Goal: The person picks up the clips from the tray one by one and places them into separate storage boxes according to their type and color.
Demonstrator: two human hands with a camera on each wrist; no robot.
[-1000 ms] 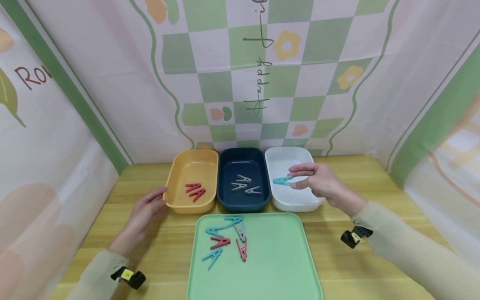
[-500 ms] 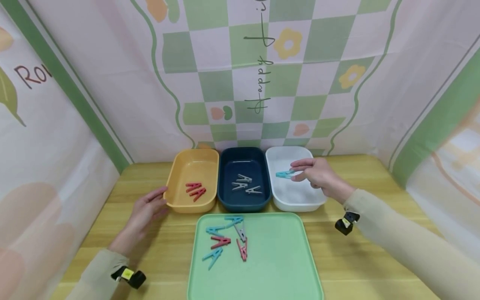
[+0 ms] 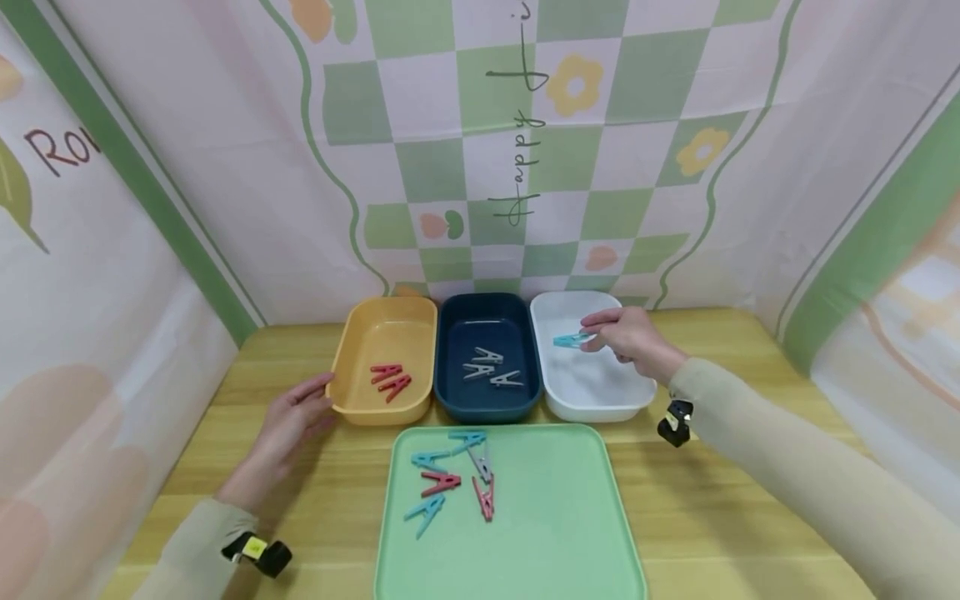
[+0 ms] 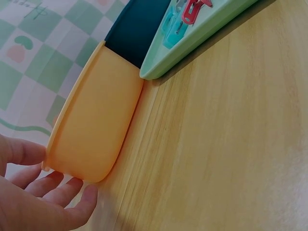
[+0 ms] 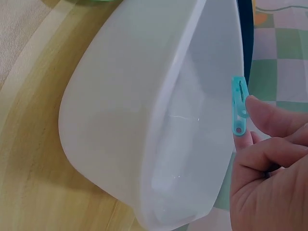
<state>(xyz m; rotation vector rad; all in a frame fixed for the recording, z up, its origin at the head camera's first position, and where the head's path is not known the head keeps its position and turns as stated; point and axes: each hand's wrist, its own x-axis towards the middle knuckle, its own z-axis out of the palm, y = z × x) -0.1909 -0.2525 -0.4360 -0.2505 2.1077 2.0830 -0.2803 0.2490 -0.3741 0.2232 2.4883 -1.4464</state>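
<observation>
In the head view my right hand (image 3: pixel 633 337) pinches a light blue clothespin (image 3: pixel 570 340) between thumb and fingers, over the white bin (image 3: pixel 592 411). The right wrist view shows the clothespin (image 5: pixel 238 108) held near the bin's far rim, thumb on one side. My left hand (image 3: pixel 292 421) rests its fingertips at the left edge of the yellow bin (image 3: pixel 378 416); in the left wrist view, the digits of this hand (image 4: pixel 43 192) lie loosely against the bin's rim and outer wall. Two red clothespins (image 3: pixel 394 387) lie inside the yellow bin.
A dark blue bin (image 3: pixel 487 411) with 3 grey clothespins (image 3: pixel 480 371) sits between the other two. In front, a green tray (image 3: pixel 562 517) carries blue clothespins (image 3: pixel 427 512), red clothespins (image 3: pixel 440 483) and a grey clothespin (image 3: pixel 480 462). A patterned cloth (image 3: pixel 585 167) hangs behind the wooden table (image 3: pixel 712 542).
My right hand has moved farther back over the white bin, carrying the light blue clothespin. My left hand stays at the yellow bin.
</observation>
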